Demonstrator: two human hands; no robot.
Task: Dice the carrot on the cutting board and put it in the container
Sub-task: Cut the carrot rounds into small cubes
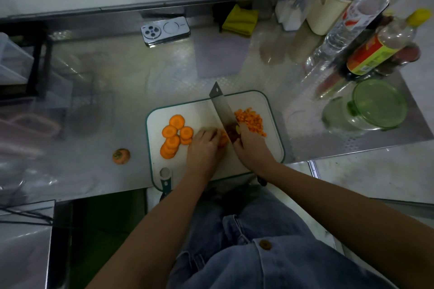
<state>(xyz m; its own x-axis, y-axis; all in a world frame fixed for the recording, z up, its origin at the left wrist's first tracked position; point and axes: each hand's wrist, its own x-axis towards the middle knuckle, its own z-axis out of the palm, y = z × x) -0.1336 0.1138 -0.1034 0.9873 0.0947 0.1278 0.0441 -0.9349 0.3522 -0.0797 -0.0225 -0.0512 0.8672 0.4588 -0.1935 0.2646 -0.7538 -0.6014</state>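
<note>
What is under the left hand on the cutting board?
Some carrot pieces peek out beside the left hand, against the knife. How many lie beneath the hand is hidden.

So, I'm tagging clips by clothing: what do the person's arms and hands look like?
The left forearm and right forearm are bare, with no sleeves in view. The left hand and right hand wear no gloves; no watch, bracelet or ring shows. Lower down is a blue denim garment with a brown button.

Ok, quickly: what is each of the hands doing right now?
Left hand: fingers curled on carrot pieces.
Right hand: grips the knife.
</note>
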